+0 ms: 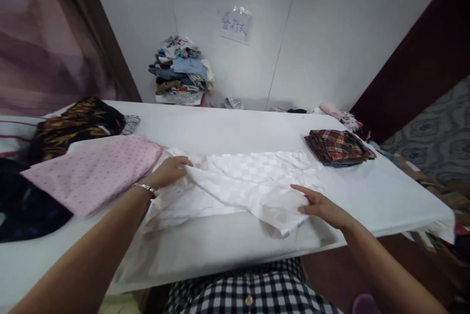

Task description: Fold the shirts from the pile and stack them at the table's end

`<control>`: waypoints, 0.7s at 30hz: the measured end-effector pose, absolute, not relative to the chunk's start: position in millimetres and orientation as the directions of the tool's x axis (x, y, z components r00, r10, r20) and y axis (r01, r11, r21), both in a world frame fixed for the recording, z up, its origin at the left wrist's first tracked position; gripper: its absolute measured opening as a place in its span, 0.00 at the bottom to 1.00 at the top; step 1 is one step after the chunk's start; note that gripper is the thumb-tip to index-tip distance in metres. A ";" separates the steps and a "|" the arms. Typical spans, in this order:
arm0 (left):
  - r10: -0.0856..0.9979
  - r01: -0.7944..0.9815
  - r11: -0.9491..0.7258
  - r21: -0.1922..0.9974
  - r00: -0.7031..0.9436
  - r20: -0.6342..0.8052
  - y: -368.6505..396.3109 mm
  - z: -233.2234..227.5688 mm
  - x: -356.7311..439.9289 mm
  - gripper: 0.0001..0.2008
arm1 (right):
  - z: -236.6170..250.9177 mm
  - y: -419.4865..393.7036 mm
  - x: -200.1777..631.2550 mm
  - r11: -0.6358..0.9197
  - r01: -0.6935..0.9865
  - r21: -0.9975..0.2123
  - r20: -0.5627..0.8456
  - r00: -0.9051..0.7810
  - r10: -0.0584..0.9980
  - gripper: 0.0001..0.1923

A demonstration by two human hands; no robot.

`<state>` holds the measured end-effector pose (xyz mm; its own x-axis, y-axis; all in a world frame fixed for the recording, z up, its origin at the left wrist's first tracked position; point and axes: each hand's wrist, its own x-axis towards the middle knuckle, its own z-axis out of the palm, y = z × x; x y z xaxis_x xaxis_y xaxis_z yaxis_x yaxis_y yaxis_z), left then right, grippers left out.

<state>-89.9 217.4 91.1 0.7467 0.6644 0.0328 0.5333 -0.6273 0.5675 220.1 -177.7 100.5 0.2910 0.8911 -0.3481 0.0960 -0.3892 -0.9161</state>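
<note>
A thin white garment point(249, 184) with a faint woven check lies spread across the table, its near part lifted and creased. My left hand point(171, 169), with a bracelet at the wrist, has its fingers closed on the garment's left end. At the right end is my right hand point(318, 206), thumb and forefinger apart, the fingertips touching or just beside a raised fold. Whether any cloth lies between those fingers is hard to make out. The garment's sleeves and collar cannot be told apart in the folds.
The table point(382, 201) has a white cover. Left lie a pink dotted garment point(99, 169), a black-and-gold one point(81, 123) and a dark one point(29, 206). Folded plaid clothing point(340, 146) sits right. Behind, a clothes pile point(181, 71) stands by the wall, below a handwritten sign point(236, 25).
</note>
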 end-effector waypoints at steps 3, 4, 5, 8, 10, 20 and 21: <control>0.679 0.506 -0.528 0.682 0.734 -0.019 223.6 91.7 -90.4 0.10 | 121.1 -180.1 236.0 -0.339 0.082 -0.937 -0.292 0.349 0.891 0.41; 0.693 0.503 -0.489 0.713 0.721 -0.033 225.4 92.2 -89.8 0.10 | 129.9 -177.9 244.7 -0.336 0.108 -0.936 -0.274 0.377 0.885 0.42; 0.701 0.493 -0.443 0.748 0.711 -0.053 226.9 92.9 -88.6 0.11 | 138.5 -173.7 255.1 -0.335 0.143 -0.931 -0.254 0.406 0.878 0.42; 0.714 0.439 -0.314 0.842 0.693 -0.096 229.4 95.7 -81.2 0.17 | 156.1 -150.0 293.6 -0.318 0.266 -0.910 -0.158 0.487 0.859 0.39; 0.739 0.419 -0.283 0.862 0.669 -0.082 230.0 96.9 -73.9 0.20 | 156.1 -127.7 321.3 -0.325 0.365 -0.872 -0.094 0.526 0.845 0.36; 0.829 0.645 -0.511 0.569 0.545 0.127 235.6 88.8 -47.3 0.17 | 73.6 -79.9 367.2 -0.516 0.668 -0.536 -0.027 0.597 0.802 0.25; 0.807 0.638 -0.569 0.519 0.556 0.201 230.3 90.5 -46.7 0.16 | 66.6 -83.5 365.5 -0.518 0.683 -0.515 -0.029 0.590 0.807 0.24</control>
